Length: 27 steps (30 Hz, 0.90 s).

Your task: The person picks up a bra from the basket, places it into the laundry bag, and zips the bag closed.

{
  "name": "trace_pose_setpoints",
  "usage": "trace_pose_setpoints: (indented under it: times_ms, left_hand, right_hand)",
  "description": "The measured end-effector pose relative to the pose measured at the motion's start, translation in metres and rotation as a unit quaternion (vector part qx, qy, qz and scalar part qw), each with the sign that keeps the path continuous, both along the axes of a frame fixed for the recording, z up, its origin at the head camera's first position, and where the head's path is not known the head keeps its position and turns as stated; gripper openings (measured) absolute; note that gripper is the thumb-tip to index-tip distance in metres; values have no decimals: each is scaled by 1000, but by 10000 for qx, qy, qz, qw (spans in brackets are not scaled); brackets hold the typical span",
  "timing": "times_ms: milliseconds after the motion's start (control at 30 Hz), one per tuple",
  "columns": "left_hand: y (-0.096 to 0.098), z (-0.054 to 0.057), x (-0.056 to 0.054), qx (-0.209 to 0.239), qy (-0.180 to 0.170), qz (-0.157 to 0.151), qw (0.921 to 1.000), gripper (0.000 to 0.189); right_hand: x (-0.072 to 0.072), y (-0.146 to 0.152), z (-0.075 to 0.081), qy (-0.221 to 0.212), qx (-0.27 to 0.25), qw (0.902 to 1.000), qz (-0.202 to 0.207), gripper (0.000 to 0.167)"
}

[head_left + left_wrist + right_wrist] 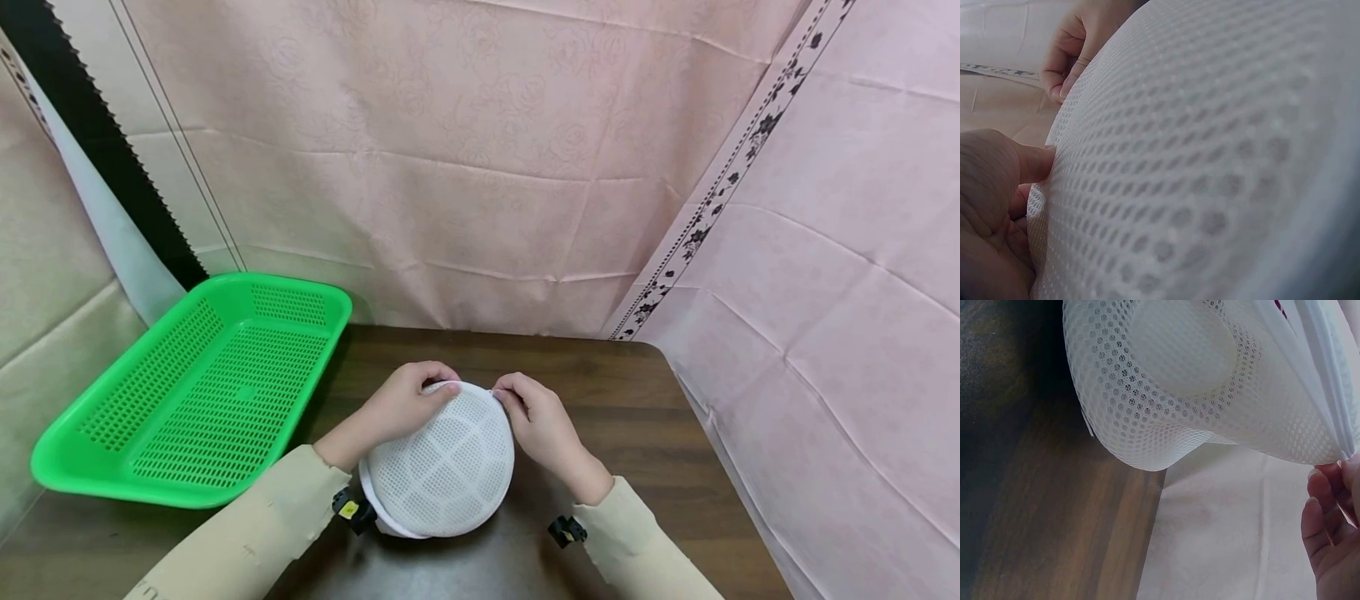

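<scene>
A round white mesh laundry bag (pixel 442 467) is held tilted over the table, its flat face towards the head view. My left hand (pixel 408 402) grips its upper left rim, thumb on the mesh face; the left wrist view shows that thumb (pixel 1035 162) pressing the edge. At the upper right rim, my right hand (pixel 542 421) pinches the edge. In the right wrist view its fingertips (pixel 1325 478) meet the end of a white zipper band (pixel 1319 375). A pale rounded shape (pixel 1182 347) shows through the mesh there; I cannot tell what it is.
A large green plastic basket (pixel 225 392) with slotted sides stands on the left of the dark wooden table (pixel 615 392). Pink patterned cloth (pixel 480 167) hangs behind the table and along the right side. Each wrist carries a small black camera (pixel 567 531).
</scene>
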<state>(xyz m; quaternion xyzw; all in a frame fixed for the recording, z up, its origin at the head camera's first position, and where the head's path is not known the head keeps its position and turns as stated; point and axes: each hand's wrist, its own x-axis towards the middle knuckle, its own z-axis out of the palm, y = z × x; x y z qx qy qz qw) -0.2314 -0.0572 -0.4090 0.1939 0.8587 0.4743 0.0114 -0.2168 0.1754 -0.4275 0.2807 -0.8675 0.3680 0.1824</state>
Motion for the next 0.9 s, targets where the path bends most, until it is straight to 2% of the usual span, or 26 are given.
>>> trace_pose_setpoints:
  times_ms: [467,900]
  left_hand:
    - [-3,0,1,-11,-110,114,9999,10]
    - [-3,0,2,-4,-26,98,9999,9]
  right_hand:
    - [2,3,1,85,138,9999,-19,8]
    - [2,4,-2,157,158,9998,-16,9]
